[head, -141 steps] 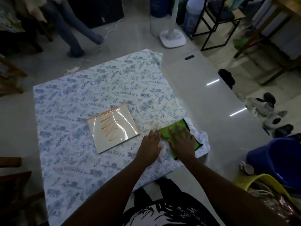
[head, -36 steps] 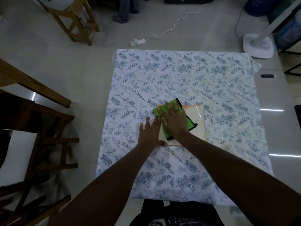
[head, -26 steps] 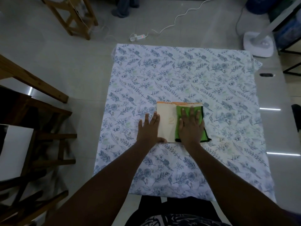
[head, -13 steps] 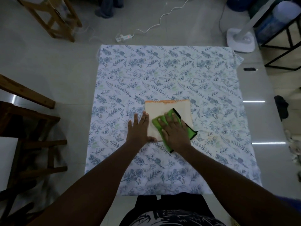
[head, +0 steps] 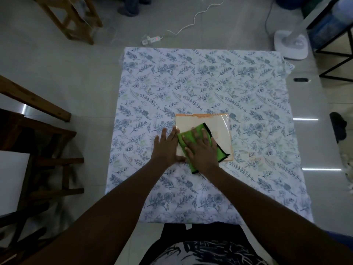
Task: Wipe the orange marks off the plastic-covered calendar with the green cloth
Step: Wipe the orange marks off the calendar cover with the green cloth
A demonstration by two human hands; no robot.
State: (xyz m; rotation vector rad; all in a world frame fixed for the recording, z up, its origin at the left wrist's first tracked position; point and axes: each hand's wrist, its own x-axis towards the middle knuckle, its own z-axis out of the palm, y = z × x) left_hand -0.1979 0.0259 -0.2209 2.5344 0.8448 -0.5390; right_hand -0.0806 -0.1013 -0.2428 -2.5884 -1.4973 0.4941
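Green cloth (head: pixel 198 144) lies diagonal, upper-left to lower-right, across calendar (head: pixel 219 129).

We see a floral cloth (head: pixel 200 88) with blue leaves spread over the surface. Behind its far edge a white power strip (head: pixel 151 39) lies on the floor, with a red light on it. Beyond the cloth's far right corner stands a white fan base (head: pixel 290 44). Left of the cloth are wooden chairs (head: pixel 38 119), and a wooden stool (head: pixel 72 18) farther back.
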